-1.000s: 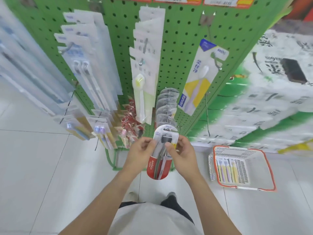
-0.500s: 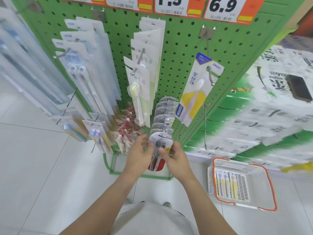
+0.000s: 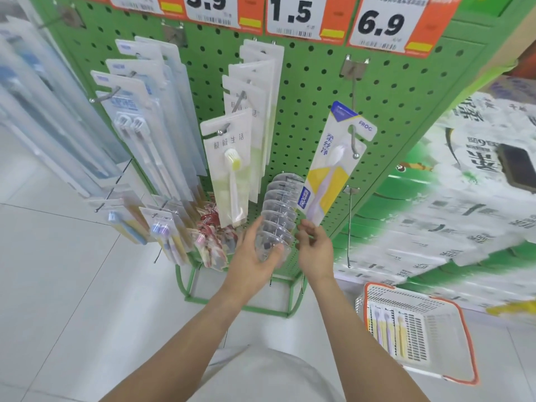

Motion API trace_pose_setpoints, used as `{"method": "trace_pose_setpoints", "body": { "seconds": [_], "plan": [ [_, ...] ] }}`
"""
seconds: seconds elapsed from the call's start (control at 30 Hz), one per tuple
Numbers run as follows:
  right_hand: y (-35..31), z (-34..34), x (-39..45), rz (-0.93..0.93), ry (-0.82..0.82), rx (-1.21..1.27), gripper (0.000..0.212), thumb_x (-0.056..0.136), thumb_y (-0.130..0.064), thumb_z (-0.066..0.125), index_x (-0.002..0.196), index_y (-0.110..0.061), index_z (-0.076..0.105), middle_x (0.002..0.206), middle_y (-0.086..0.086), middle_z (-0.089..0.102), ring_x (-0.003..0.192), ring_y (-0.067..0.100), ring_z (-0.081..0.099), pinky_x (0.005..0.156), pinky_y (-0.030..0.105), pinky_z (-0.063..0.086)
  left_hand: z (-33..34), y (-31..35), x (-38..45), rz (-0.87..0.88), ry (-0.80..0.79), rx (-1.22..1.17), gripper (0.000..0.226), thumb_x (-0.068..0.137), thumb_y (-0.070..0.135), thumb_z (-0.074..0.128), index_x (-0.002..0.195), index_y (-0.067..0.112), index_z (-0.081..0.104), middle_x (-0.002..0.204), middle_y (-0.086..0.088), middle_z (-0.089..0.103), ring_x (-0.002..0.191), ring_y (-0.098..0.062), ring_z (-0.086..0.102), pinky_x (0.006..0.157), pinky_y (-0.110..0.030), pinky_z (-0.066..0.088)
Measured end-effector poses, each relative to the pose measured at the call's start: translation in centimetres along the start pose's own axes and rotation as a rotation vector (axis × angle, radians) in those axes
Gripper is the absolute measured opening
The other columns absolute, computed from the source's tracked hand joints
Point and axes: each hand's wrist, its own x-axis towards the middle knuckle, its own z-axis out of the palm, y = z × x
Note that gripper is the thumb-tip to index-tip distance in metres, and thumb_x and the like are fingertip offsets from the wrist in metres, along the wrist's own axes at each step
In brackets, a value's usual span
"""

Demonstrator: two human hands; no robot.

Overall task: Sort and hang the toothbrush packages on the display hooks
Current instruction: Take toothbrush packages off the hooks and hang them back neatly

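Left hand (image 3: 255,253) holds clear toothbrush packages (image 3: 278,216), long axes hanging downward.

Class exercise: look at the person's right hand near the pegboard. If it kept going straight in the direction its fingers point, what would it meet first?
The right hand points up toward the board. It would most likely meet the bottom edge of the yellow FROG toothbrush package hanging just above its fingertips, though depth is hard to judge here.

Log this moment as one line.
left hand: holds front clear package on hook row | right hand: beside it, empty | basket: packages remain
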Motion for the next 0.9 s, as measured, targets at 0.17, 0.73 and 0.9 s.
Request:
{"method": "trace_pose_setpoints", "body": {
  "seconds": [0.17, 0.73, 0.9],
  "plan": [
    [-0.8, 0.6, 1.8, 0.022, -0.015, 0.152, 0.013, 0.098, -0.012, 0.064, 0.108, -0.015, 0.072, 0.089, -0.006, 0.076, 0.082, 0.011, 0.074, 0.083, 0.034, 0.060, 0.2, -0.3, 0.2, -0.007, 0.014, 0.013, 0.074, 0.090, 0.036, 0.072, 0.153, 0.035, 0.033, 0.147, 0.013, 0.039, 0.117, 0.025, 0.037, 0.106, -0.013, 0.027],
    [0.0, 0.7, 3.7, 0.056, -0.145, 0.234, 0.011, 0.095, -0.008, 0.068, 0.105, -0.009, 0.072, 0.088, -0.007, 0.073, 0.079, 0.013, 0.069, 0.087, 0.032, 0.057, -0.5, -2.1, 1.4, -0.056, 0.178, -0.064, 0.032, 0.104, 0.008, 0.046, 0.132, 0.022, 0.053, 0.126, 0.007, 0.053, 0.122, -0.013, 0.051, 0.109, -0.030, 0.037],
    [0.1, 0.8, 3.7, 0.035, -0.164, 0.231, 0.009, 0.094, -0.011, 0.070, 0.102, -0.015, 0.074, 0.096, -0.008, 0.076, 0.096, 0.018, 0.072, 0.095, 0.035, 0.055, 0.0, -3.4, 2.7, -0.076, 0.208, 0.039, 0.038, 0.103, 0.006, 0.042, 0.139, 0.013, 0.052, 0.130, -0.004, 0.058, 0.119, -0.016, 0.051, 0.101, -0.026, 0.035]
  ]
}}
